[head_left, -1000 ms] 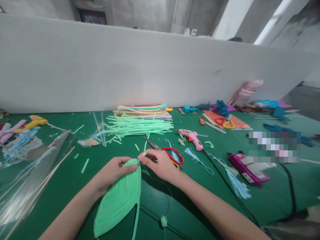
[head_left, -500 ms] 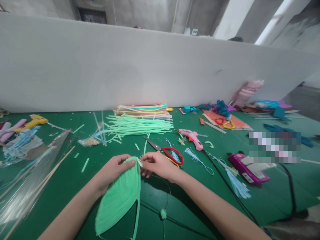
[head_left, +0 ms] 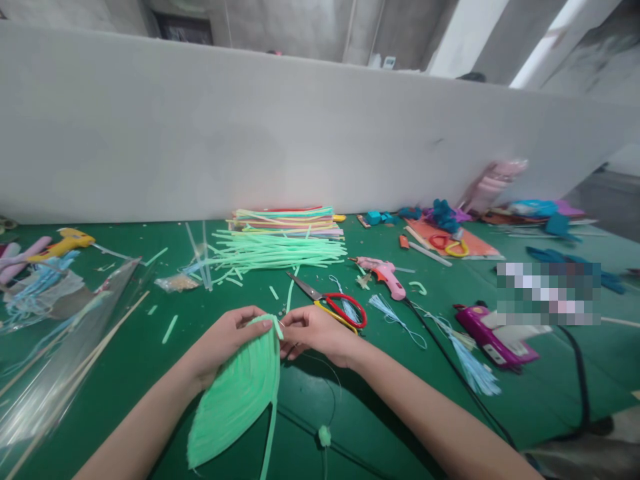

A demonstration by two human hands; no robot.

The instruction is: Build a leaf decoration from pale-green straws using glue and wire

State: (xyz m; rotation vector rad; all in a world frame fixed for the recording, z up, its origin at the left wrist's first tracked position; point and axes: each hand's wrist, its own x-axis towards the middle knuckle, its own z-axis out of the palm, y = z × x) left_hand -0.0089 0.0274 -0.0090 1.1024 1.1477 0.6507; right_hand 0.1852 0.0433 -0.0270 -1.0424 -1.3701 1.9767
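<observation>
My left hand (head_left: 225, 343) grips the upper end of a light green leaf-shaped piece (head_left: 233, 407) made of thin strips, its thumb pressed on the tip. My right hand (head_left: 315, 331) is pinched at that same tip, fingers closed on a fine thread that loops down to a small green bead (head_left: 325, 436) on the green table (head_left: 150, 347). A green strip hangs from the leaf's right edge. Red-handled scissors (head_left: 335, 303) lie just beyond my right hand.
A pile of green strips (head_left: 275, 252) and a stack of coloured sheets (head_left: 285, 220) lie ahead. A pink glue gun (head_left: 385, 275), a purple glue gun (head_left: 493, 340) with black cable, a yellow glue gun (head_left: 65, 243), blue tassels and clear wrapping (head_left: 60, 347) surround the work area. A grey wall bounds the back.
My right hand has drawn in closer to the leaf tip and closed into a pinch there. The bead on the thread has shifted slightly. The leaf has barely moved.
</observation>
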